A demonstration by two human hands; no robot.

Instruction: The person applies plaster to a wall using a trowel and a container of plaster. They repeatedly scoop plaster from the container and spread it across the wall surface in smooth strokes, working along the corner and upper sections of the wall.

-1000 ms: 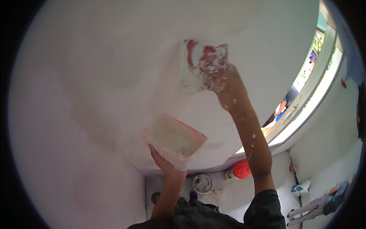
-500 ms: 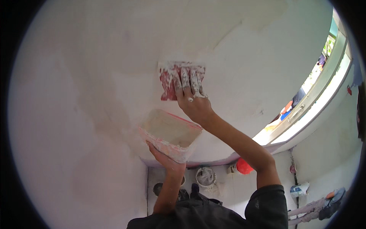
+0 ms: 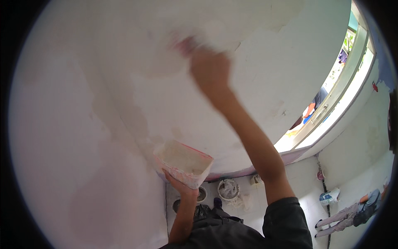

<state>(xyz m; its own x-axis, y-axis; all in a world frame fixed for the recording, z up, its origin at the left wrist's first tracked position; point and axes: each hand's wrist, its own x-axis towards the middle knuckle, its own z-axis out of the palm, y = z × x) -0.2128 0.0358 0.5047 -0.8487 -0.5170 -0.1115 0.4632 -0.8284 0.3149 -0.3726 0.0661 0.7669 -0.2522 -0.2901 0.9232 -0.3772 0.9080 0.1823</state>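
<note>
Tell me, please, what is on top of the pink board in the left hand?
On the pink board, held up by the left hand, lies a layer of pale plaster. The board's underside and the fingers beneath it are covered, so they cannot be seen.

The person wears a dark, charcoal-black top with short sleeves. On the right arm the sleeve (image 3: 286, 220) ends above the elbow in a plain hemmed edge, leaving the whole forearm bare up to the right hand (image 3: 209, 70), which is blurred. The left arm is bare from the left hand (image 3: 181, 186) down to where it meets the dark cloth of the top (image 3: 215, 236). That cloth lies in soft folds below the left hand, matte and without visible print. No glove, watch or wristband can be made out on either wrist.
</note>
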